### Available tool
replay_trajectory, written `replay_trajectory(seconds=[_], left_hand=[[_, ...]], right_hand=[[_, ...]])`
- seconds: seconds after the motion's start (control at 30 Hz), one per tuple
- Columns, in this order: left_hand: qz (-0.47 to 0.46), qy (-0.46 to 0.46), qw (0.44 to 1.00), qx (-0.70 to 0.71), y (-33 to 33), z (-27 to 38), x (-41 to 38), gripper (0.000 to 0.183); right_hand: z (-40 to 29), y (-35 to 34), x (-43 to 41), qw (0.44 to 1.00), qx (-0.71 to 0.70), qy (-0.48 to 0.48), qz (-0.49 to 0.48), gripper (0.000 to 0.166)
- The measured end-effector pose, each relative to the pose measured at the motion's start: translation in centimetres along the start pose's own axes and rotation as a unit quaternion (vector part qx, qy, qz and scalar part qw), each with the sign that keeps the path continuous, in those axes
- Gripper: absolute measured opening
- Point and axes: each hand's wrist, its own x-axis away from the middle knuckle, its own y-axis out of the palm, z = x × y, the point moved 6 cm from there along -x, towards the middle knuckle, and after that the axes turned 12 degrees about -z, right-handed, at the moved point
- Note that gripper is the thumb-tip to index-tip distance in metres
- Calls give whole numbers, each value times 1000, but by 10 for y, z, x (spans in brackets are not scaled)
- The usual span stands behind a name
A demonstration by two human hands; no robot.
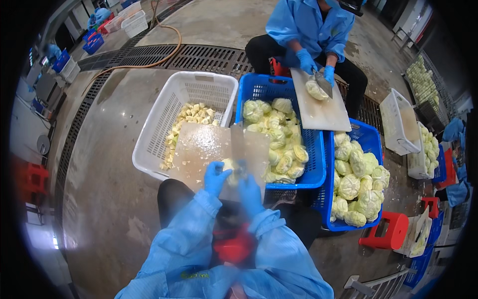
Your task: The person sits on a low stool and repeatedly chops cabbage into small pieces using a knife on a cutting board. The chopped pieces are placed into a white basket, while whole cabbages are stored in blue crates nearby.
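A white cutting board (pixel 201 145) lies before me, bridging a white crate and a blue crate. On it, near my knees, is a pale cabbage piece (pixel 228 164), partly hidden by the blade. My left hand (pixel 215 177), in a blue glove, pinches the left side of this piece. My right hand (pixel 251 194), gloved too and blurred, grips the handle of a cleaver (pixel 238 144). Its broad blade points away from me, against the right side of the piece. Small pale scraps stick to the board.
Cut cabbage chunks (pixel 194 114) lie in the white crate (pixel 149 123). Trimmed cabbages (pixel 276 127) fill the blue crate (pixel 317 160); more cabbages (pixel 358 179) sit in another. Opposite, a co-worker (pixel 310 33) holds a knife to a cabbage. A red stool (pixel 386 230) stands right; a hose (pixel 175 48) crosses the floor drain.
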Motion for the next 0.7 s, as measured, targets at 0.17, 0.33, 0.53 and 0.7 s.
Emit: replay_trajectory(seconds=[0.17,0.33,0.53,0.7], left_hand=[[18,-32,996,77,-2,-7,-1,36],[12,-29,993,110,1,-11,-2,37],[-4,-26,995,98,0,-16,-2,36],[-19,2,997,79,6,-9,-3,32]], right_hand=[[-9,-2,7,999,-33,-20,22,30],[-7,3,4,1000,7,-5,-16,30],[-11,4,4,998,58,9,-25,29],[1,8,-2,998,55,12,-23,30]])
